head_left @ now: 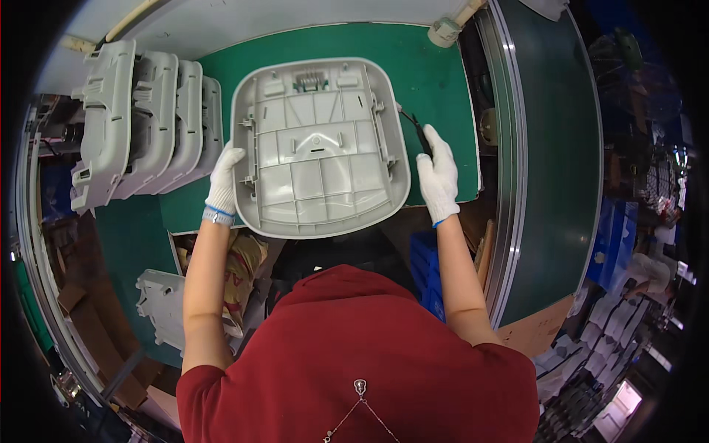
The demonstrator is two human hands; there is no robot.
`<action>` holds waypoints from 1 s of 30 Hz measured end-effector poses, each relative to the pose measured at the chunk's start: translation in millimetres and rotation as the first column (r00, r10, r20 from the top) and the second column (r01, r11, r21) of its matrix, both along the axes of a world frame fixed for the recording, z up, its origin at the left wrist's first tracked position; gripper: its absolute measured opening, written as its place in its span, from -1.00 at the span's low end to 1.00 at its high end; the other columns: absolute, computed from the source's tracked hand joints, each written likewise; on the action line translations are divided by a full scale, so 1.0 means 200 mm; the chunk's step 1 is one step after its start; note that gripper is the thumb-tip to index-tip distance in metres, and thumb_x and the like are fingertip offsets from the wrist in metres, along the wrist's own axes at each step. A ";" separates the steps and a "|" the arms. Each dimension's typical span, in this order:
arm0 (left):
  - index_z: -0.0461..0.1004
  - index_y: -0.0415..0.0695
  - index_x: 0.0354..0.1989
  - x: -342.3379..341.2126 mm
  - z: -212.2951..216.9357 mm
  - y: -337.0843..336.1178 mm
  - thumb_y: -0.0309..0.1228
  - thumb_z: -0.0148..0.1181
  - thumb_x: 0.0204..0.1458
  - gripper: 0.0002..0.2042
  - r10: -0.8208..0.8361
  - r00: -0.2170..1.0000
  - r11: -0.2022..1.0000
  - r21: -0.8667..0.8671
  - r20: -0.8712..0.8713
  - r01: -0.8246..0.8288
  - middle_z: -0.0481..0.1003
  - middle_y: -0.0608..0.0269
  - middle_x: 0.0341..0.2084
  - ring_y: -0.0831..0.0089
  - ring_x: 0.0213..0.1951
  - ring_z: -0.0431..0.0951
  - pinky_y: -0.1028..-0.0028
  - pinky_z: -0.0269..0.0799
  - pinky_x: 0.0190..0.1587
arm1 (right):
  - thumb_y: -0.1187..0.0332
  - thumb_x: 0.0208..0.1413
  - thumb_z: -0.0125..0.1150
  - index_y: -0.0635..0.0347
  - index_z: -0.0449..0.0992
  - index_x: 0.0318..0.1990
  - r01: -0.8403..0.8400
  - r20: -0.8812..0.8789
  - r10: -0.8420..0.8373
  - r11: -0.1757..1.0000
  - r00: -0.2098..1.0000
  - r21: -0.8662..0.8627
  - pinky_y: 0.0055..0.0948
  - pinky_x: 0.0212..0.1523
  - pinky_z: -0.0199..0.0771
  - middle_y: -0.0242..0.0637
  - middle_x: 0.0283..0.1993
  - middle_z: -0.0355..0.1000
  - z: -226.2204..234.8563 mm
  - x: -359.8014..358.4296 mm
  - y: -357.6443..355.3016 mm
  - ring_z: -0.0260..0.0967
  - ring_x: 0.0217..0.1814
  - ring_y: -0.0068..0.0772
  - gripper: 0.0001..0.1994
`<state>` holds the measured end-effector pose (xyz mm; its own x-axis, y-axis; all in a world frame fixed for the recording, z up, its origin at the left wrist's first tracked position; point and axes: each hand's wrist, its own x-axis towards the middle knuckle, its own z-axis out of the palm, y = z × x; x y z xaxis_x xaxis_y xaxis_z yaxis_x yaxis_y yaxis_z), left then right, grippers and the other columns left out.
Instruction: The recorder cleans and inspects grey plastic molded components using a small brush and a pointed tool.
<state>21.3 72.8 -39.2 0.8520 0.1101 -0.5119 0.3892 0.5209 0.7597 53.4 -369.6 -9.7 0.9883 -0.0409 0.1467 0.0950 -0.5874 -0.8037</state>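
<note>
A light grey plastic panel (pixel 321 159) with rounded corners sits before me, its ribbed inner face showing. A metal spring sits near its far edge, with small clips along both sides. My left hand (pixel 224 177), in a white knitted glove, grips the panel's left rim, the thumb over the edge. Beyond the right rim, my gloved right hand (pixel 439 173) is closed round a slim black-handled tool (pixel 422 138). Its thin shaft points toward the panel's upper right side; the tip is too small to make out. Neither palm shows.
Several similar grey plastic shells (pixel 151 122) stand stacked on edge at the left of the green worktop (pixel 443 96). A dark green belt with metal rails (pixel 509 148) runs along the right. Lower down are a blue crate (pixel 426 269), a sack (pixel 247 269) and another grey part (pixel 160 306).
</note>
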 end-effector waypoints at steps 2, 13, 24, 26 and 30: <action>0.44 -0.20 0.27 0.00 -0.10 0.00 -0.35 0.23 0.13 -0.50 -0.048 0.998 0.943 0.327 -0.029 0.055 0.56 0.13 0.06 0.28 0.04 0.57 0.37 0.41 0.20 | 0.49 0.18 0.06 0.10 0.46 0.30 -0.153 0.051 0.156 0.987 0.987 -0.050 -0.19 0.23 0.44 -0.08 0.16 0.49 0.09 0.00 0.13 0.46 0.19 0.04 -0.51; 0.37 -0.18 0.24 0.08 0.08 -0.69 0.00 0.58 -0.30 -0.11 -0.491 0.867 -0.158 0.988 -0.082 0.004 0.34 -0.04 0.25 -0.16 0.40 0.17 -0.04 -0.04 0.49 | 0.33 0.33 0.08 -0.19 0.52 0.21 -0.471 -0.243 0.404 0.740 0.882 -0.480 -0.04 -0.22 0.55 -0.19 -0.12 0.51 0.00 -0.06 0.54 0.56 -0.21 0.02 -0.66; 0.35 -0.19 0.29 0.09 -0.13 -0.70 0.07 0.59 -0.31 -0.03 -0.449 0.891 -0.082 0.996 -0.069 0.035 0.32 0.01 0.32 -0.06 0.47 0.11 -0.05 -0.18 0.54 | 0.29 0.37 0.02 -0.14 0.51 0.15 -0.442 -0.208 0.394 0.724 0.895 -0.529 0.00 -0.34 0.54 -0.16 -0.18 0.48 -0.09 -0.08 0.59 0.55 -0.30 0.04 -0.73; 0.35 -0.18 0.29 0.09 -0.13 -0.70 0.06 0.59 -0.31 -0.04 -0.451 0.890 -0.094 0.995 -0.066 0.026 0.32 0.02 0.31 -0.05 0.47 0.11 -0.06 -0.18 0.54 | 0.29 0.37 0.02 -0.12 0.51 0.14 -0.437 -0.184 0.405 0.725 0.896 -0.533 0.00 -0.35 0.54 -0.16 -0.17 0.48 -0.11 -0.09 0.58 0.55 -0.30 0.04 -0.73; 0.36 -0.17 0.27 0.09 -0.15 -0.70 0.03 0.59 -0.31 -0.07 -0.449 0.893 -0.067 0.998 -0.040 0.011 0.33 0.02 0.29 -0.08 0.47 0.11 -0.08 -0.18 0.54 | 0.34 0.34 -0.02 -0.04 0.50 0.20 -0.485 -0.242 0.425 0.693 0.872 -0.534 -0.01 -0.28 0.58 -0.14 -0.04 0.49 -0.08 -0.08 0.59 0.58 -0.24 0.02 -0.66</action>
